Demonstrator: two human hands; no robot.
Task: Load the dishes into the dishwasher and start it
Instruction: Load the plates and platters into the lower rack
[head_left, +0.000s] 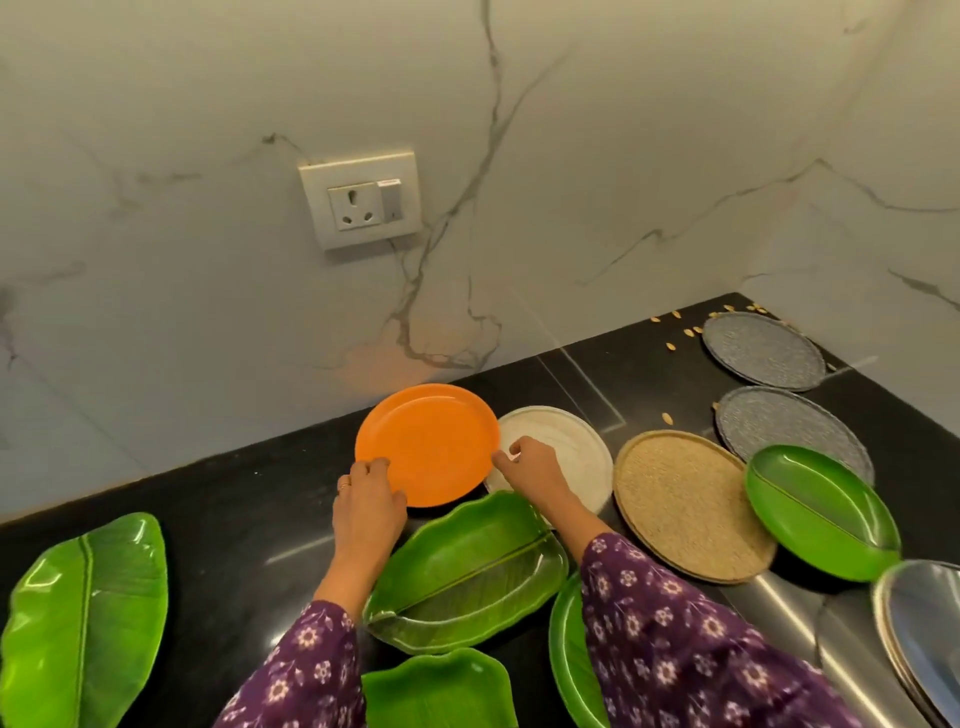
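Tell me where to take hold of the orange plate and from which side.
Take the orange plate by its raised rim, at the left and right edges, reaching from the near side. Its right edge overlaps the white plate, so fingers can slip under there. The left hand and right hand grip those edges.

Pale marble wall (208, 104) with grey veins, behind and at right. White socket plate (359, 199) mounted on the wall, three-pin socket on its left half, one switch (390, 200) on its right. Glossy black tabletop (249, 499) meets the wall, thin pale lines across it. Small tan seeds (675, 315) scattered on the tabletop in the far right corner, one seed (667, 417) lying apart, nearer.
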